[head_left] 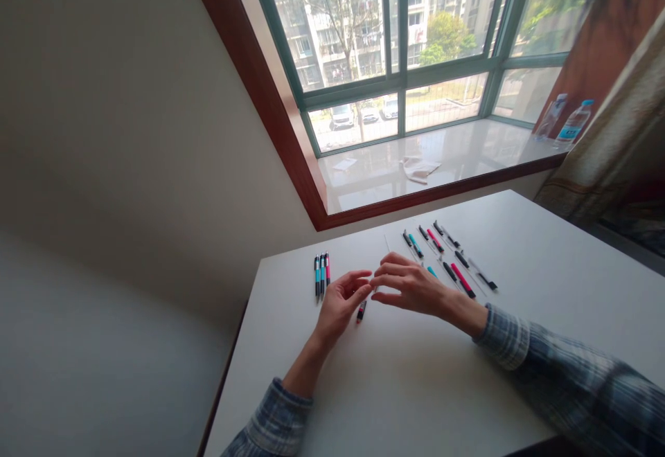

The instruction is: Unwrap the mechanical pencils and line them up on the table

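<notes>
My left hand is closed, thumb and fingers bent to a pinch over the white table. Facing it, my right hand brings its bent fingertips almost against the left ones. Whatever small piece lies between the fingertips is too small to make out. Just below them rests a black and red pen barrel, partly covered by the left hand. A thin pale rod shows beyond the right hand. Several assembled pens, blue and pink with black grips, lie side by side left of my hands.
Behind the right hand, loose pen parts are laid in rows: black pieces, a teal barrel, a pink barrel and thin rods. A windowsill beyond holds a cloth and plastic bottles. A wall stands left.
</notes>
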The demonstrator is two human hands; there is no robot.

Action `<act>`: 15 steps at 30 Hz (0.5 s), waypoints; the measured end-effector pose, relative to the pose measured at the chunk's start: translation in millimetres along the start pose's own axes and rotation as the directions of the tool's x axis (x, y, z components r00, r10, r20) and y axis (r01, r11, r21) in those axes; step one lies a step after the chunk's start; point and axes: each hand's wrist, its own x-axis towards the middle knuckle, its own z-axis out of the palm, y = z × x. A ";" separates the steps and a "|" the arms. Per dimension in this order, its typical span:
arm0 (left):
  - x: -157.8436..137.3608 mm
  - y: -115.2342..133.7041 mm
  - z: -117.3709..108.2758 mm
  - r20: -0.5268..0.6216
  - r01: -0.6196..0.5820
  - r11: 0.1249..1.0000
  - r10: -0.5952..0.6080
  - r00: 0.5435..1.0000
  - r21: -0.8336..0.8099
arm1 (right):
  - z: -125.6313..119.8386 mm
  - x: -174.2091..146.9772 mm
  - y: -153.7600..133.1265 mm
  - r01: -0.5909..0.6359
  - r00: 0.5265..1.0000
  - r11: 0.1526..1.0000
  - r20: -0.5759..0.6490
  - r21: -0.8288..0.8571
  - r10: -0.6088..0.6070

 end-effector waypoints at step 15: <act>0.1 -14.5 -3.4 -0.076 0.009 1.000 -0.008 0.997 0.006 | -1.5 -24.3 37.3 -0.381 0.895 0.882 0.128 -0.279 0.427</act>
